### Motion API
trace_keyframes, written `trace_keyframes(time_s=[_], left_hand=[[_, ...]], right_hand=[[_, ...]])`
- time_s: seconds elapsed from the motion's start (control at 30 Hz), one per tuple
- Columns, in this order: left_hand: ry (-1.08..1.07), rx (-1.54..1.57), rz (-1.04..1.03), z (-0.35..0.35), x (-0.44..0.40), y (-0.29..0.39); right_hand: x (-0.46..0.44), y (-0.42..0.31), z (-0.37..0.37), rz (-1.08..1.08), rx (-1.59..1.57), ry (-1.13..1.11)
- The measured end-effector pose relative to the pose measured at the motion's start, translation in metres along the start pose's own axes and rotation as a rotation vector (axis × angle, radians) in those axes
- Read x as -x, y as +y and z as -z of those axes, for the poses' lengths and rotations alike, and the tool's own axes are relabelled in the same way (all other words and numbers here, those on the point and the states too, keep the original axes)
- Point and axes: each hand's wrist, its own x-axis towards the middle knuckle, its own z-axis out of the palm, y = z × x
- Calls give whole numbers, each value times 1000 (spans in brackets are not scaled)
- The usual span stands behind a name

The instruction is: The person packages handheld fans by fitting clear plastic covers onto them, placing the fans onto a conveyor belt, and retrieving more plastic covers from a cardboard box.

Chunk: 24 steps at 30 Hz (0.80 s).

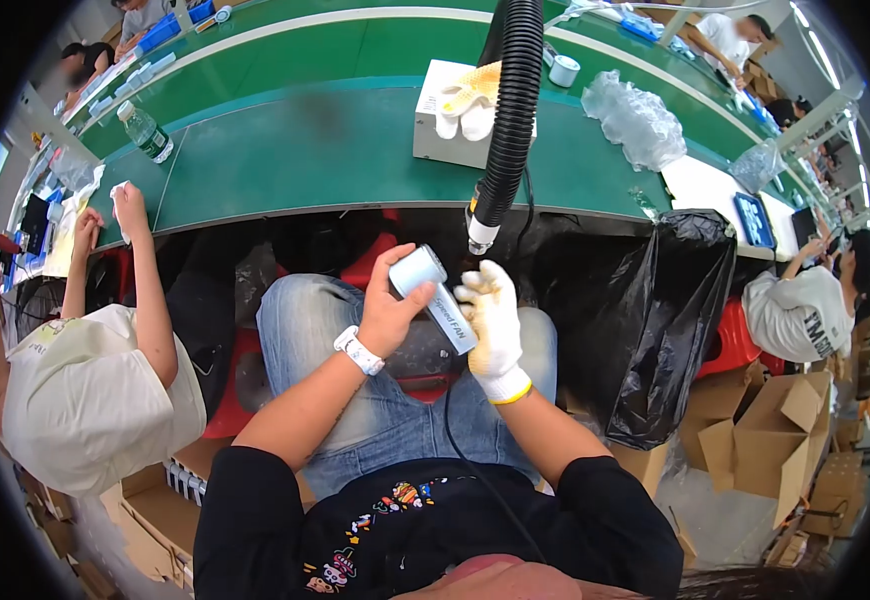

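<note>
My left hand [391, 305] is bare, with a white watch on the wrist, and closes around the head of a light blue handheld fan [447, 315]. The fan tilts, its handle pointing down to the right with "Speed FAN" lettering facing up. My right hand [493, 325] wears a white knit glove with yellow on the cuff. Its fingers curl at the handle, and the handle's lower end lies against the palm; the thumb is hidden. Just above the glove hangs the metal nozzle [481, 238] of a black corrugated hose [515, 110].
On the green table [285, 150] stand a white box [445, 135] with a glove [470, 105] on it, a water bottle [145, 132] and crumpled plastic bags [637, 120]. A black garbage bag [645, 320] hangs at right, near cardboard boxes [780, 430]. Co-workers sit on both sides.
</note>
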Motion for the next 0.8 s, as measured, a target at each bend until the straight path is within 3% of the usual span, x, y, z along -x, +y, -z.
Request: trace_keyframes(time_s=[0.07, 0.1, 0.23, 0.37, 0.4, 0.5, 0.53, 0.6, 0.67, 0.8], left_hand=[[68, 215, 50, 6, 1, 6], [97, 322, 76, 8, 0, 8], [105, 367, -8, 18, -2, 12], [32, 96, -179, 19, 2, -10], [33, 94, -172, 22, 4, -13], [-11, 497, 6, 28, -7, 15], [-15, 493, 7, 31, -9, 17], [14, 321, 228, 40, -10, 19], [31, 236, 342, 45, -7, 22], [-240, 129, 525, 52, -8, 34]], right_hand=[[-10, -4, -1, -240, -508, 132], [-9, -8, -1, -240, -511, 133], [7, -28, 10, -727, -454, -209], [20, -15, 23, -789, -513, -389], [20, -12, 25, -766, -507, -410], [12, -4, 30, -633, -339, -459], [11, -4, 28, -389, -32, -466], [13, -7, 26, 359, 890, -326], [15, -14, 27, 331, 877, -335], [11, -25, 31, 264, 809, -382]])
